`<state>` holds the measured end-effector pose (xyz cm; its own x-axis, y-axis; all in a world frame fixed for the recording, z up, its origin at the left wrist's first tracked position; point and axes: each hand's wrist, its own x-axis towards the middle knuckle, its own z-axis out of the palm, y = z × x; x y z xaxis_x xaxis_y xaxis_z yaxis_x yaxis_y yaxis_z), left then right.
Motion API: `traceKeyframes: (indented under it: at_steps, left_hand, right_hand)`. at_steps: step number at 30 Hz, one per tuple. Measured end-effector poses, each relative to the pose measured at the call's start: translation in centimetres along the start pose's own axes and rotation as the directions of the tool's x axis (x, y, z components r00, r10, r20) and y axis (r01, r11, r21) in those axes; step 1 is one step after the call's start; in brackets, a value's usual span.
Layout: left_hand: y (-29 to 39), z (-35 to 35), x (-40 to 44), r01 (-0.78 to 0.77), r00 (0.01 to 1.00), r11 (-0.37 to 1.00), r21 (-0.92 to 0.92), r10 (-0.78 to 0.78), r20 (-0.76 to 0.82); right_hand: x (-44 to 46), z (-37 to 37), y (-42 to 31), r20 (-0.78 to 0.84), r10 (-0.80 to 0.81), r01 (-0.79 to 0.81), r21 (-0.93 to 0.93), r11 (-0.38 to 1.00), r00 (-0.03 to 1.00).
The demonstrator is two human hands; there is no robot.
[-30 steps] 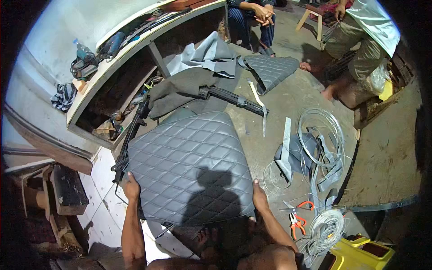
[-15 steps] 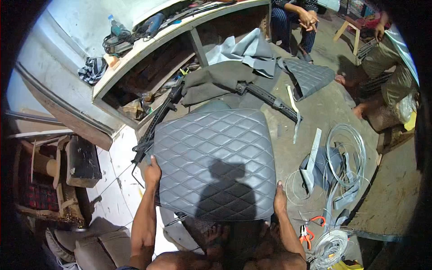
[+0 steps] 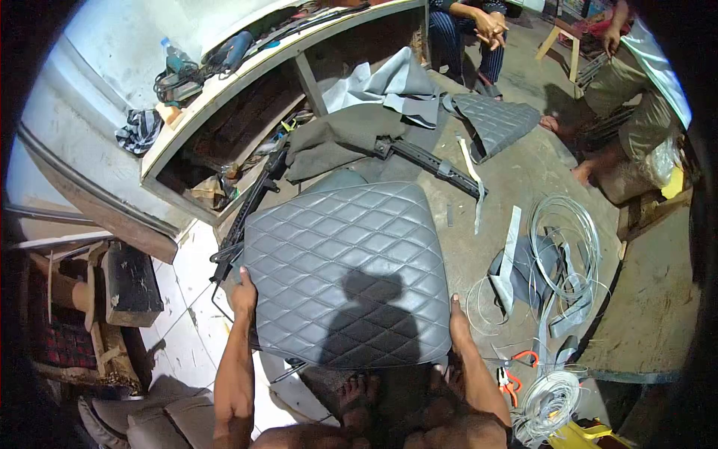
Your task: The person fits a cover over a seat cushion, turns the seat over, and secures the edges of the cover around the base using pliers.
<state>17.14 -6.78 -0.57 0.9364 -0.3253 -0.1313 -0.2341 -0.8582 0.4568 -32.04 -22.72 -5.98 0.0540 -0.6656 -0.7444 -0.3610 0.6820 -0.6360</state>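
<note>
Legs (image 3: pixel 308 434) and bare feet (image 3: pixel 357 391) lie nearest us, at the lower edge of view. Just beyond, we hold a grey, diamond-quilted, leather-like cushion panel (image 3: pixel 340 247), broad face up, between our hands, its near edge above the feet. Our left hand (image 3: pixel 243 294) grips the left edge, thumb pointing away; our right hand (image 3: pixel 458 323) is at the right edge, thumb likewise. Fingers are mostly hidden, so we cannot tell how tightly the right closes. We cannot tell whether anything supports the panel from below. A dark shadow falls over its near half.

To the right we note a pale coil of thin wire (image 3: pixel 552 402), orange-handled pliers (image 3: pixel 511 385) just beside it, and a larger silvery wire loop (image 3: pixel 532 238) farther off. Past the panel: a long black bar (image 3: pixel 437 169), a rumpled dark grey-brown cloth (image 3: pixel 329 142) and a smaller grey quilted piece (image 3: pixel 499 123). Farthest, a seated person in striped trousers (image 3: pixel 458 46), hands clasped.
</note>
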Motion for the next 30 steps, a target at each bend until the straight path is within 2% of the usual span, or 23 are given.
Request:
traceKeyframes:
  at_steps: [1,3,4,5,6,7,8,9,10,11,12,13,15,16,18,21,23,25,27,28,29,30]
  left_hand:
    - [-0.4,-0.2,0.1,-0.009,1.0,1.0,0.003,0.009,0.0]
    - [-0.8,-0.4,0.4,-0.019,0.999,0.997,-0.069,0.017,-0.034]
    - [-2.1,-0.7,1.3,-0.093,0.996,0.99,-0.111,0.091,-0.018]
    - [-1.9,-2.0,0.8,-0.031,0.999,0.982,-0.184,0.037,0.03]
    - [-2.5,-2.8,0.7,0.032,0.999,0.935,-0.354,-0.019,0.038]
    - [-2.6,-3.5,0.8,0.089,0.996,0.852,-0.516,-0.072,0.053]
    - [0.9,-7.0,-2.3,0.093,0.996,0.791,-0.605,-0.067,0.064]
    - [0.3,-7.4,-1.7,-0.036,0.999,0.599,-0.8,0.028,-0.025]
    - [3.9,-10.3,-4.2,-0.025,0.997,0.362,-0.932,0.072,0.002]
    - [3.8,-11.2,-2.9,-0.086,0.993,0.226,-0.97,0.094,-0.066]
    - [6.4,-12.8,-3.7,-0.175,0.984,0.156,-0.972,0.048,-0.17]
    - [5.8,-13.5,-1.5,-0.172,0.978,-0.002,-0.985,0.117,-0.171]
    - [8.2,-14.9,0.0,-0.264,0.957,-0.096,-0.96,0.093,-0.273]
    - [8.9,-15.3,0.4,-0.276,0.951,-0.117,-0.954,0.107,-0.289]
    - [10.1,-15.2,0.8,-0.224,0.948,-0.085,-0.971,0.211,-0.237]
    - [11.2,-14.9,2.2,-0.121,0.885,0.165,-0.979,0.465,-0.031]
    - [11.6,-15.0,3.5,-0.122,0.762,0.427,-0.896,0.619,0.191]
    - [11.9,-14.8,5.1,-0.199,0.611,0.636,-0.745,0.675,0.414]
    - [12.4,-13.7,6.8,-0.295,0.483,0.739,-0.606,0.662,0.573]
    - [12.5,-12.5,8.2,-0.393,0.438,0.745,-0.539,0.667,0.603]
    - [14.7,-13.2,5.8,-0.226,0.433,0.828,-0.514,0.558,0.708]
    - [15.4,-12.1,6.0,-0.359,0.418,0.831,-0.424,0.549,0.724]
  right_hand:
    - [-0.4,0.0,-0.3,-0.002,0.0,0.0,0.009,1.0,1.0]
    - [-2.0,-0.3,-2.9,0.248,0.066,-0.154,0.352,0.923,0.966]
    - [-3.8,-1.1,-4.9,0.194,0.069,-0.121,0.269,0.956,0.979]
    - [-3.6,-1.5,-4.6,0.186,0.061,-0.112,0.275,0.955,0.981]
    - [-3.0,-2.2,-3.8,0.184,-0.016,-0.032,0.251,0.968,0.983]
    - [-2.6,-2.5,-3.5,0.183,-0.098,0.055,0.225,0.973,0.978]
    - [-2.9,-2.3,-3.4,0.142,-0.272,0.223,0.292,0.93,0.952]
    - [-1.4,-2.3,-3.4,0.142,-0.281,0.233,0.286,0.93,0.949]
    - [1.1,-2.3,-3.3,0.149,-0.439,0.366,0.356,0.86,0.886]
    - [2.5,-2.3,-3.7,0.144,-0.584,0.483,0.426,0.765,0.799]
    - [1.0,-2.0,-7.4,0.157,-0.629,0.476,0.523,0.707,0.762]
    - [-1.4,-1.3,-12.1,0.163,-0.675,0.46,0.616,0.639,0.72]
    - [-3.6,-0.3,-17.9,0.155,-0.716,0.484,0.638,0.599,0.681]
    - [-4.1,0.1,-18.3,0.15,-0.722,0.492,0.638,0.593,0.676]
    - [-4.6,0.5,-19.0,0.128,-0.762,0.509,0.672,0.538,0.635]
    - [-4.4,0.8,-19.1,0.079,-0.809,0.527,0.721,0.45,0.582]
    - [-1.1,2.3,-14.7,-0.037,-0.666,0.409,0.814,0.412,0.745]
    - [-0.6,2.0,-8.9,0.188,-0.42,0.151,0.743,0.652,0.888]
    - [-3.5,2.1,-5.1,0.419,-0.24,-0.178,0.742,0.646,0.876]
    - [-4.2,2.5,-4.1,0.409,-0.224,-0.186,0.751,0.634,0.885]
    - [-4.7,2.9,-3.3,0.378,-0.152,-0.198,0.739,0.643,0.913]
    - [-5.2,3.2,-2.5,0.346,-0.079,-0.214,0.725,0.654,0.935]
